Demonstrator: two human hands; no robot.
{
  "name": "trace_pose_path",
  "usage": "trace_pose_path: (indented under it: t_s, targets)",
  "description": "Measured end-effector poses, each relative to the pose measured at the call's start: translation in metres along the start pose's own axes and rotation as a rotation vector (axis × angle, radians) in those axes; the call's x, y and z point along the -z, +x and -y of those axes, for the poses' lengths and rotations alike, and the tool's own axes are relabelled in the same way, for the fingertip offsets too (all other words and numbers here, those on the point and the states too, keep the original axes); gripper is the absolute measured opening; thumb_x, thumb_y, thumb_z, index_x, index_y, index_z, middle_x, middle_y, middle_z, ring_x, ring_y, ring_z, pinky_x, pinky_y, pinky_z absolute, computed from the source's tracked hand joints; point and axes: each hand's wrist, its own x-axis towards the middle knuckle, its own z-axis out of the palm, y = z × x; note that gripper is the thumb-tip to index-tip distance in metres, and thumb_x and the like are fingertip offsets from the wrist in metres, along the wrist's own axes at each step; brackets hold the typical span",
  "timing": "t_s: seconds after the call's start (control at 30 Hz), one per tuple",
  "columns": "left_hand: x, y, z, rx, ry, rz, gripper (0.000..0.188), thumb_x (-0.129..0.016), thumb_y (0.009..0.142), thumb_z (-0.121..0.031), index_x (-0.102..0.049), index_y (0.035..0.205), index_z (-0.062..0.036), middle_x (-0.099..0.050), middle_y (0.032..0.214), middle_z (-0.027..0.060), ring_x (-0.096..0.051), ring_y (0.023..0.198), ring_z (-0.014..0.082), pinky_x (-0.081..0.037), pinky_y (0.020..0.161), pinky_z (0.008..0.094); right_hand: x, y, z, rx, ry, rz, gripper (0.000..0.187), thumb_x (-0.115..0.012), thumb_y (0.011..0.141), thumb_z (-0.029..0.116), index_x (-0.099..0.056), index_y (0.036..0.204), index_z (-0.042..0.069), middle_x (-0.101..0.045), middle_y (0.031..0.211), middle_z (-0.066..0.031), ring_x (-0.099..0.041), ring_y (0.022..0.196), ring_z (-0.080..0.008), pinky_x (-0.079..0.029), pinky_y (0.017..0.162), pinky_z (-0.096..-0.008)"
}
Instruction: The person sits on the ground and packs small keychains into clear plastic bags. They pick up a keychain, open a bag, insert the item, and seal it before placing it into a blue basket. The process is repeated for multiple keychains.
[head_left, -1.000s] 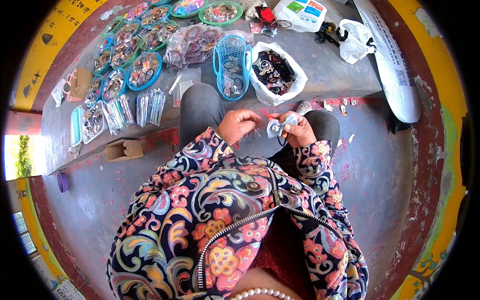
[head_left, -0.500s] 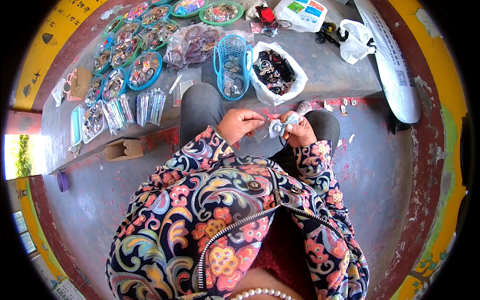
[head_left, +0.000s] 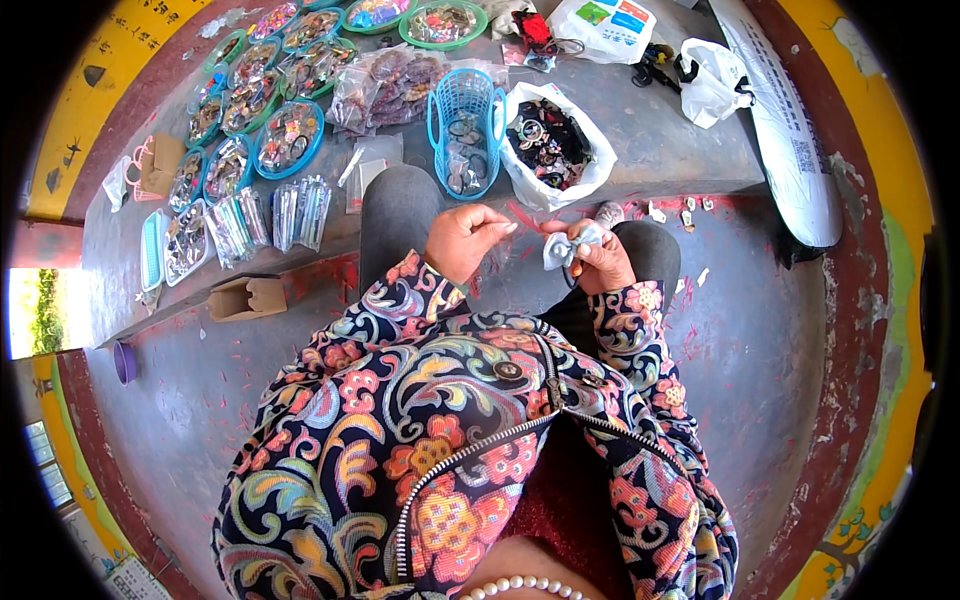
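Note:
Between the thumb and fingers of my right hand is a pale grey-blue bow hair tie, with a dark loop hanging below it. Just to its left, apart from the bow, my left hand is closed in a pinch. Whatever its fingertips hold, if anything, is too small to make out. Both hands are above my knees, in front of the raised ledge. Beyond them a white plastic bag gapes wide, full of dark and coloured hair ties. Beside it is a blue plastic basket with packed small items inside.
On the ledge's left are several round baskets of small goods, bundles of wrapped pens and a white tray. A cardboard box sits below. A long silver-white wrapped package lies at the right.
My left hand has drawn slightly left, away from the bow. In my right hand the bow has turned and shows its spread shape more fully.

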Motion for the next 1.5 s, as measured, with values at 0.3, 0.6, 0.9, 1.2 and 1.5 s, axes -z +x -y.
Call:
trace_pose_path:
  t_s: [0.3,0.6,0.9,1.2,1.5]
  targets:
    - [0.001,0.001,0.011,-0.083,-0.038,-0.106,0.008,-0.064,0.077,-0.006,-0.061,0.081,0.0003,-0.06,0.073,0.0005,-0.052,0.066,0.0039,-0.043,0.06,0.0193,0.006,0.0,0.0,-0.009,0.02,0.02,0.026,-0.068,0.072,0.016,-0.055,0.087,0.0,-0.053,0.109,-0.0239,-0.06,0.069,-0.0132,-0.048,0.057,-0.0187]
    - [-0.002,0.0,0.005,-0.069,-0.065,-0.071,0.007,-0.064,0.077,-0.006,-0.058,0.078,-0.001,-0.059,0.073,-0.0003,-0.051,0.066,0.0037,-0.043,0.06,0.0193,0.01,-0.001,-0.002,-0.026,0.002,0.072,0.02,-0.067,0.072,0.01,-0.058,0.086,-0.002,-0.048,0.116,-0.0247,-0.06,0.066,-0.012,-0.049,0.057,-0.021]
    - [-0.008,-0.001,0.016,-0.069,-0.044,0.053,0.012,-0.065,0.076,-0.009,-0.057,0.083,-0.0024,-0.059,0.069,0.0045,-0.055,0.06,0.0071,-0.043,0.053,0.023,-0.017,-0.002,0.009,-0.122,-0.339,0.186,0.017,-0.065,0.072,-0.001,-0.06,0.088,-0.002,-0.042,0.127,-0.015,-0.057,0.082,-0.0123,-0.049,0.063,-0.023]
    - [-0.007,-0.002,0.011,-0.002,0.061,0.118,0.008,-0.062,0.079,-0.006,-0.057,0.085,-0.0024,-0.06,0.068,0.0005,-0.053,0.065,0.0023,-0.042,0.056,0.0186,-0.011,0.0,0.004,-0.15,-0.383,0.162,0.017,-0.063,0.074,-0.002,-0.059,0.091,0.0,-0.046,0.118,-0.0094,-0.056,0.082,-0.012,-0.05,0.063,-0.0228]
    - [-0.018,-0.002,0.024,0.131,-0.248,0.161,0.011,-0.058,0.082,-0.005,-0.052,0.091,-0.0009,-0.063,0.076,0.0052,-0.058,0.071,0.0065,-0.045,0.06,0.0205,-0.007,0.002,-0.004,-0.149,-0.507,0.216,0.018,-0.063,0.074,-0.003,-0.059,0.092,0.0,-0.047,0.114,-0.0071,-0.055,0.084,-0.0131,-0.049,0.062,-0.0233]
